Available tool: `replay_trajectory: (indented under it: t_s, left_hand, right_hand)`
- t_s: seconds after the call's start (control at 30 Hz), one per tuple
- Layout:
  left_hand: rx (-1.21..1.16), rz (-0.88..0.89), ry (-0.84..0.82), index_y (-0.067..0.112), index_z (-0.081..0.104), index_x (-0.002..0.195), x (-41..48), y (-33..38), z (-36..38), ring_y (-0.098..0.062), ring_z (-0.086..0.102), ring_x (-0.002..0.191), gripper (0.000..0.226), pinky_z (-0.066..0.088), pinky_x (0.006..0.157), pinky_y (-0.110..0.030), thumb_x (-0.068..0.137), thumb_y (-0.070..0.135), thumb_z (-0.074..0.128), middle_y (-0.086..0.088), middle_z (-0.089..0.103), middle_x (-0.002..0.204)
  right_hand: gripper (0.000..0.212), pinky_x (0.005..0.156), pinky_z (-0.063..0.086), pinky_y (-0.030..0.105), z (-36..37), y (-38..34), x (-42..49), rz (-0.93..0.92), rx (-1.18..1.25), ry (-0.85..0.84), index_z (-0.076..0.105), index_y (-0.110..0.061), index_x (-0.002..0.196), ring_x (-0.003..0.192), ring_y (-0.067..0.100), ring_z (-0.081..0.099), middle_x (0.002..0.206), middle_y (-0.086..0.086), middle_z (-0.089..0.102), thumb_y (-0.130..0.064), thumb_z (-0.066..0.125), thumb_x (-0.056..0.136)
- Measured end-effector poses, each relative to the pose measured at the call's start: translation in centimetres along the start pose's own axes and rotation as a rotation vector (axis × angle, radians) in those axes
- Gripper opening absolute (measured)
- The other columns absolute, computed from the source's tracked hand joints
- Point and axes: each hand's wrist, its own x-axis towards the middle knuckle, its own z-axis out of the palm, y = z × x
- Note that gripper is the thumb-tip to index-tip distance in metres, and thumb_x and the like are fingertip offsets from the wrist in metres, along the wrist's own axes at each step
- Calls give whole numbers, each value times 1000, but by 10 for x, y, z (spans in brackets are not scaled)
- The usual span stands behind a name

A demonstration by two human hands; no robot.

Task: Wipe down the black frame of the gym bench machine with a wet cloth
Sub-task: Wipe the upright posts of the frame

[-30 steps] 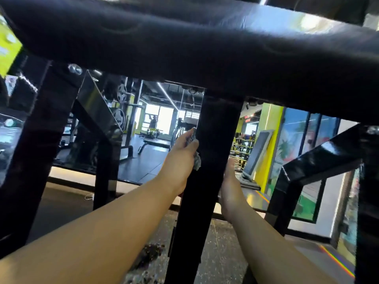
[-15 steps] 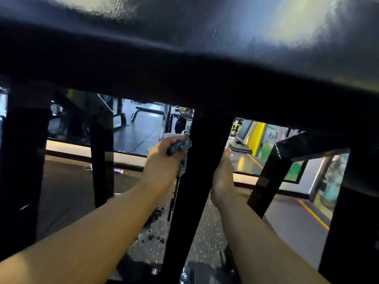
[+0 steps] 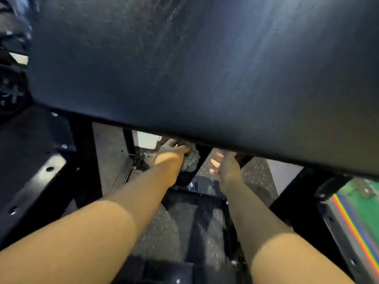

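A large black padded bench [image 3: 205, 68] fills the upper half of the view. Under its front edge, my left hand [image 3: 171, 153] grips a grey cloth [image 3: 189, 160] pressed against the black upright frame post [image 3: 202, 153], which is mostly hidden by the pad. My right hand [image 3: 225, 166] rests on the other side of that post with its fingers spread, holding nothing. Below the hands lies the black base frame [image 3: 205, 196] with a bolt.
Black frame legs stand at the left [image 3: 86, 160] and right [image 3: 295, 193]. A bolted black plate [image 3: 37, 177] slopes at lower left. Speckled rubber floor [image 3: 174, 228] lies underneath. A green mat with a rainbow stripe [image 3: 361, 218] is at the right.
My view has tilted down, so the pad now covers most of the frame and the mirror is gone. Both hands have stayed on the centre post, the left still on the cloth.
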Motion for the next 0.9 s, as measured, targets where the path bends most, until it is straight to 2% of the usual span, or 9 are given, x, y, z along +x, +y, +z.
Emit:
replay_trajectory:
  t_s: [0.07, 0.13, 0.23, 0.33, 0.43, 0.57, 0.73, 0.83, 0.9]
  left_hand:
    - [30, -33, -44, 9, 61, 107, -24, 4, -8, -25, 54, 76, 22, 42, 64, -32, 87, 1, 57, -11, 61, 83]
    - [109, -103, -70, 18, 58, 110, -61, -4, -22, -20, 51, 68, 24, 39, 58, -26, 91, 5, 54, -6, 60, 82]
    - [183, -211, 2, 24, 56, 106, -115, -15, -40, -12, 47, 58, 20, 36, 44, -21, 94, 9, 52, -3, 58, 86]
    - [127, -280, 27, 14, 57, 109, -175, -34, -57, -14, 52, 69, 20, 45, 62, -28, 94, 3, 50, -2, 55, 81]
    - [107, -351, 100, 16, 60, 91, -234, -55, -77, -16, 56, 74, 15, 46, 69, -29, 94, 5, 50, -6, 60, 85]
    - [65, -465, 139, 7, 59, 116, -314, -67, -111, -28, 62, 96, 25, 52, 86, -41, 94, 3, 48, -13, 63, 105]
    - [31, -439, 271, 9, 60, 112, -376, -63, -178, -31, 62, 102, 23, 50, 93, -50, 92, 3, 50, -19, 63, 113]
    - [-60, -419, 328, 7, 59, 112, -403, -57, -228, -27, 61, 94, 23, 51, 87, -43, 94, 3, 46, -16, 63, 107]
    - [-98, -413, 368, 6, 58, 118, -415, -52, -258, -27, 62, 98, 26, 52, 85, -40, 95, 4, 45, -15, 63, 111]
  right_hand:
    - [14, 67, 45, 25, -9, 14, -30, 98, -84, -17, 54, -15, 106, 67, 12, 53, 82, -1, 57, -24, 44, 101]
    - [21, 77, 50, 32, -27, 45, -63, 194, -165, -83, 56, -14, 116, 77, 16, 59, 90, -1, 63, -24, 47, 100]
    - [17, 90, 49, 39, -48, 68, -119, 319, -232, -169, 56, -17, 111, 75, 15, 59, 88, -1, 64, -25, 46, 101]
    - [16, 86, 51, 36, -75, 81, -175, 401, -289, -220, 56, -16, 109, 82, 16, 62, 89, 0, 65, -24, 45, 102]
    - [25, 72, 51, 28, -108, 93, -221, 446, -320, -238, 53, -15, 121, 91, 20, 63, 98, 2, 65, -27, 43, 102]
    - [33, 64, 48, 25, -126, 112, -285, 563, -419, -209, 54, -11, 128, 82, 15, 61, 101, 3, 65, -26, 46, 100]
    - [24, 64, 50, 25, -70, 128, -361, 626, -518, -366, 57, -13, 118, 70, 12, 58, 91, 1, 64, -24, 49, 99]
    - [23, 64, 50, 27, -18, 141, -409, 628, -580, -518, 58, -14, 116, 69, 13, 56, 95, 3, 63, -24, 49, 99]
    - [18, 70, 50, 29, 11, 144, -437, 654, -608, -593, 58, -14, 107, 76, 15, 56, 100, 6, 62, -23, 44, 100]
